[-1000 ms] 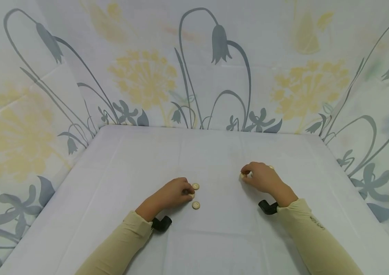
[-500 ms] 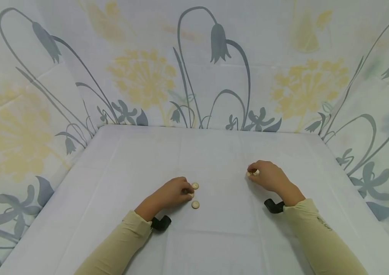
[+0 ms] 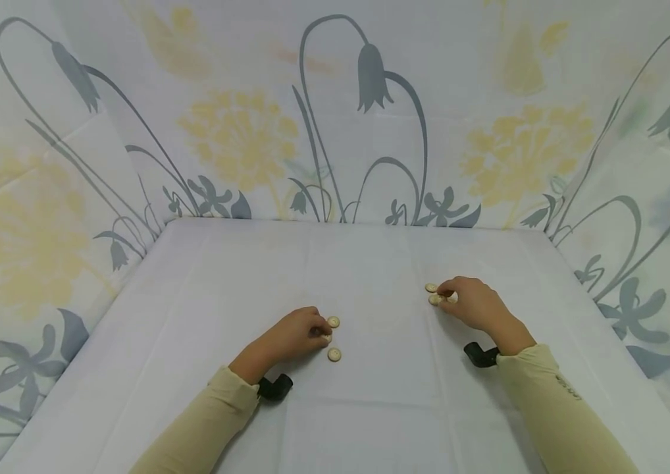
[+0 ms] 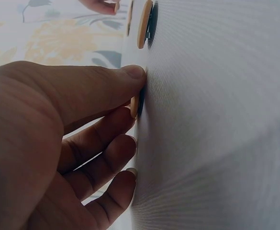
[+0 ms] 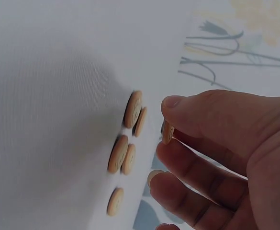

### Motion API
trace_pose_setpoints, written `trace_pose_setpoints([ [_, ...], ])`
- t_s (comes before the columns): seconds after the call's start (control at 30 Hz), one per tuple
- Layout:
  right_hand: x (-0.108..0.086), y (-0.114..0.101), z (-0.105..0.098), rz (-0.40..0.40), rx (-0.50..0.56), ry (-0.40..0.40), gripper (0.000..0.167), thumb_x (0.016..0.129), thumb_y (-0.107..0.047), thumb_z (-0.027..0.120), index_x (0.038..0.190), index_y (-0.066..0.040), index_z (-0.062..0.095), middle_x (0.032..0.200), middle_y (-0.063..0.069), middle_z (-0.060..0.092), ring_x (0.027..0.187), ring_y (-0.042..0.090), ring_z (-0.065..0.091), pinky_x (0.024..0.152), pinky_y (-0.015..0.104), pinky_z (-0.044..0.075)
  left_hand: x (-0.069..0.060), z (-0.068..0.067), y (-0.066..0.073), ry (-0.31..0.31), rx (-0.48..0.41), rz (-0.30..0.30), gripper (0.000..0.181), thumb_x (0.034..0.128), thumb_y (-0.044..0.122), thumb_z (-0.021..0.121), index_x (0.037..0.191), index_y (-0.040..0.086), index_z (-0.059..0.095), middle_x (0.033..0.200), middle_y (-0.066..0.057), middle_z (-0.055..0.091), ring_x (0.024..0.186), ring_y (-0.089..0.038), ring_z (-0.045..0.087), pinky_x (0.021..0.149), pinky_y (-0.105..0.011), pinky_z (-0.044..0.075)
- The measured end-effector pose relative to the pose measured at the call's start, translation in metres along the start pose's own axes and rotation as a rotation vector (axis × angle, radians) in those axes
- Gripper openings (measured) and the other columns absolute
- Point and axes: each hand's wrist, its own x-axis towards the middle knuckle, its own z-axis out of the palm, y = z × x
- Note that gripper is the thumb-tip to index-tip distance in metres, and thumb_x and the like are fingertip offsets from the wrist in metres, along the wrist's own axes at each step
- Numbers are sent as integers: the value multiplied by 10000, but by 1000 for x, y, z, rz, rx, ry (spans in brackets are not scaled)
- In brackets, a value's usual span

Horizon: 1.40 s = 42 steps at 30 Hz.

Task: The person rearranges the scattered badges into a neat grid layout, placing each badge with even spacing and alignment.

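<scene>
1 pale button (image 5: pixel 167 132) is held narrowly in the grip of the right hand (image 3: pixel 474 304), just beside 5 loose buttons (image 5: pixel 117 154). The left hand (image 3: pixel 292 334) pinches another button (image 4: pixel 134 107) at the white bench (image 3: pixel 376 431), between 2 more buttons (image 3: pixel 334 355).

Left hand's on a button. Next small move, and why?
Probably loosen the left hand and leave its pinched button there: it appears to sit right at the cloth, between a nearer button and a farther button, so little lowering seems needed.
</scene>
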Motion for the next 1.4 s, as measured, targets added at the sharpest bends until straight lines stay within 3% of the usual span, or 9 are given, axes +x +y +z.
trace_pose_setpoints([
  [0.33,-4,9,-9,27,5,16,320,901,-253,659,1137,-38,688,1116,154,689,1072,391,606,821,532,491,0,-1,1,-4,-4,-5,153,883,169,707,1022,112,738,878,37,580,796,-83,510,740,-267,450],
  [0.8,-3,29,-8,82,-6,-6,321,900,-208,641,1170,-38,674,1150,182,667,1095,423,588,793,531,497,-1,0,2,4,3,-8,156,871,162,717,1015,105,739,871,35,588,792,-80,511,740,-260,452],
  [1.4,-7,35,-5,166,0,-54,351,914,-241,602,1189,-31,658,1180,186,658,1064,398,602,771,510,490,0,0,0,0,-7,-5,151,864,164,728,1006,114,738,869,40,582,789,-75,507,736,-249,449],
])
